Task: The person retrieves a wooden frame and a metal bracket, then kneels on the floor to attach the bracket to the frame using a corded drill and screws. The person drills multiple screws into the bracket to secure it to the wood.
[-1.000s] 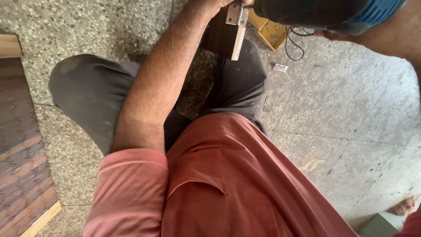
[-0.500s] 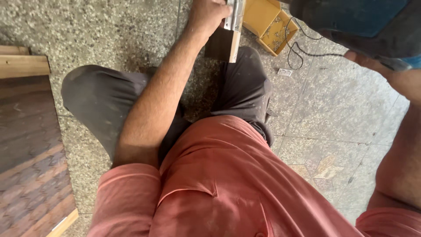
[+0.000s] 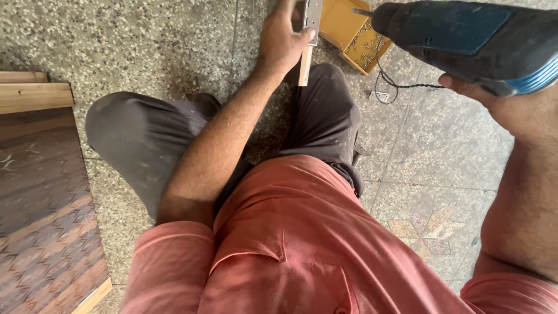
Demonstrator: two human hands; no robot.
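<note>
A person in a salmon-pink short-sleeved shirt (image 3: 302,256) and dark grey trousers (image 3: 145,139) sits on a speckled grey terrazzo floor (image 3: 116,40), seen from above. A dark wooden panel with a pale edge strip (image 3: 40,197) lies along the left side of the frame.

At the right edge, the right hand (image 3: 500,107) wraps around the grip of a blue-and-black power drill (image 3: 465,32), its bit aimed toward the upper centre; the fingers are mostly hidden behind the tool, so the grip appears closed.

Farther up, at the top centre, the left hand (image 3: 282,40) pinches a silvery metal hinge plate (image 3: 312,17) against a pale, narrow wooden strip (image 3: 304,64), thumb pressed on the plate's edge. The strip stands just above the knee.

Just beyond, a shallow yellow cardboard box (image 3: 349,29) rests on the floor, a thin black cord (image 3: 401,81) curling beside it.
</note>
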